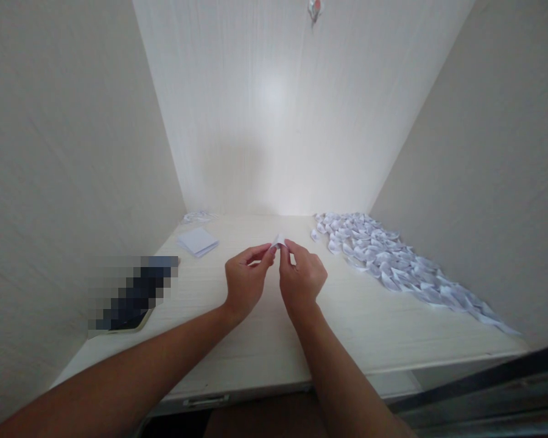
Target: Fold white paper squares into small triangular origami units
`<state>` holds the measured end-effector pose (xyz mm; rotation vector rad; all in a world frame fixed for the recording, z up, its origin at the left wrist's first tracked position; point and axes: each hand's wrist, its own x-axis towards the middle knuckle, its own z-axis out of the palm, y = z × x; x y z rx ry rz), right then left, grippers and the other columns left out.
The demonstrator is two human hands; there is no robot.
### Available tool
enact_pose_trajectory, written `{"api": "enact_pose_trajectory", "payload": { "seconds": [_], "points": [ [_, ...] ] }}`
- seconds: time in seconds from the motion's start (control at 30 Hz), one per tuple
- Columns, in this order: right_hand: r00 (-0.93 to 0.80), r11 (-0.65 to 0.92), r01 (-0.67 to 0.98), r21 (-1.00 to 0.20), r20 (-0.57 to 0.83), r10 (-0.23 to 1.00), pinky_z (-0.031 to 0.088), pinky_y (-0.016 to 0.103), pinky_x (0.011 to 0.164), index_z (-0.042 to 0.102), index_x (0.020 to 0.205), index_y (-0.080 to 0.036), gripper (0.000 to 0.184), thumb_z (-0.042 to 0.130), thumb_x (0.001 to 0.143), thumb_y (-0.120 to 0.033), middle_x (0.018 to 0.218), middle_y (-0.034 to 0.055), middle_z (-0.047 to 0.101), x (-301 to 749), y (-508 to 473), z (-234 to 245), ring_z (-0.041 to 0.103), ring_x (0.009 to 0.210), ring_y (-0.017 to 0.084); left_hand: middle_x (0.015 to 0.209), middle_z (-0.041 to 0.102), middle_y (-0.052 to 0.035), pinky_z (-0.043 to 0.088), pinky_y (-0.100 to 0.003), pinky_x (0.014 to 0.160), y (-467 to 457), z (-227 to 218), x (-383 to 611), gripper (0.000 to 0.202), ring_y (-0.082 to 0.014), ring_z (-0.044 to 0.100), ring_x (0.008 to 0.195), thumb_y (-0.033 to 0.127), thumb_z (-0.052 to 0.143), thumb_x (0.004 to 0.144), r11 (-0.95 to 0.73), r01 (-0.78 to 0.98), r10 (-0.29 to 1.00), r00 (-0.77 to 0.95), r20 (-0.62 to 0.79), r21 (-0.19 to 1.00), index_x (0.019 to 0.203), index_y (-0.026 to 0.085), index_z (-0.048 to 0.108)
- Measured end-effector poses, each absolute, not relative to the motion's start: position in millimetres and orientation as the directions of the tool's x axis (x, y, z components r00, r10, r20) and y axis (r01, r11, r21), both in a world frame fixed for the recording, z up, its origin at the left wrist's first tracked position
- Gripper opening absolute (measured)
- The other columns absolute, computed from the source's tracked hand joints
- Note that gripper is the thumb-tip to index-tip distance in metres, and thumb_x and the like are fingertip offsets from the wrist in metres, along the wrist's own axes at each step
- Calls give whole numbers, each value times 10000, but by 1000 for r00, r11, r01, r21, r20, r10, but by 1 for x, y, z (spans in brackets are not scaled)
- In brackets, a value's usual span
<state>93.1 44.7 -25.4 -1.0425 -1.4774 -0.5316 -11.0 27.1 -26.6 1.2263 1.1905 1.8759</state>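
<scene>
A small piece of white paper (279, 239), bent into a curve, is held up above the middle of the desk. My left hand (250, 274) pinches its left side between thumb and fingers. On the other side my right hand (302, 271) pinches the right edge, so both hands are closed on the same piece. The fingers cover its lower part. To the right lies a long heap of small folded white paper pieces (383, 255). A flat stack of white paper sheets (198, 241) rests to the left, beyond my left hand.
Walls enclose the white desk (256, 353) on the left, back and right. A phone-like dark object (132, 304), partly pixelated, lies at the left edge. Thin white strips (198, 216) sit in the back left corner. A drawer handle (205, 401) shows at the front.
</scene>
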Motion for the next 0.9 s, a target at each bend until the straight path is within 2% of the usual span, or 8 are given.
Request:
{"api": "enact_pose_trajectory", "payload": {
  "seconds": [0.1,0.2,0.33,0.47,0.57,0.7,0.83,0.9],
  "points": [
    [46,511,825,-241,930,365,515,282,702,742,1064,-180,228,532,1021,-258,906,92,816,93,42,-26,763,737,170,887,798,-72,668,-362,710,29,-26,-11,310,-207,756,735,415,811,780,-425,-46,835,-406,372,904,962,164,808],
    [49,529,793,-301,898,438,537,293,725,720,1152,-170,283,479,1035,-263,986,128,808,89,41,-27,775,794,196,935,794,-72,672,-359,729,29,-26,-12,320,-204,757,770,414,805,791,-434,-45,830,-408,380,900,997,170,805],
    [131,553,674,-490,815,564,565,313,745,678,1208,-198,293,468,1017,-268,1060,115,799,86,37,-26,779,878,225,1034,770,-66,670,-346,774,28,-27,-12,309,-192,746,854,423,753,849,-497,-64,823,-351,446,866,1044,188,797],
    [231,549,396,-736,659,716,583,310,744,639,1097,-227,174,530,987,-306,1006,69,799,91,38,-20,779,887,217,1074,751,-73,668,-366,807,29,-23,-12,291,-200,722,934,408,771,836,-485,-203,863,-271,427,851,1005,173,802],
    [225,541,253,-802,592,774,579,332,793,638,957,-220,119,609,939,-334,921,66,794,98,43,-17,771,864,218,1035,757,-86,654,-371,841,32,-20,-14,296,-187,710,927,365,827,784,-373,-346,925,-211,316,861,978,143,798],
    [168,449,38,-893,449,878,560,336,763,663,858,-207,150,694,848,-354,859,69,786,109,54,-17,748,811,215,985,751,-82,623,-368,882,37,-15,-22,375,-171,707,907,251,916,668,-170,-525,985,-62,161,834,987,121,768],
    [76,343,-108,-933,336,939,526,319,708,701,791,-203,182,769,751,-367,742,35,752,119,60,-16,699,729,188,978,715,-28,612,-368,837,40,-10,-30,564,-164,711,869,157,948,585,-26,-561,996,52,66,827,1098,187,715],
    [11,303,-119,-946,304,953,501,306,674,724,776,-204,183,791,729,-368,716,23,735,123,60,-14,671,701,173,929,704,-11,597,-319,776,41,-10,-33,595,-151,704,833,156,945,587,14,-522,992,111,52,853,1129,199,704]
  ]
}}
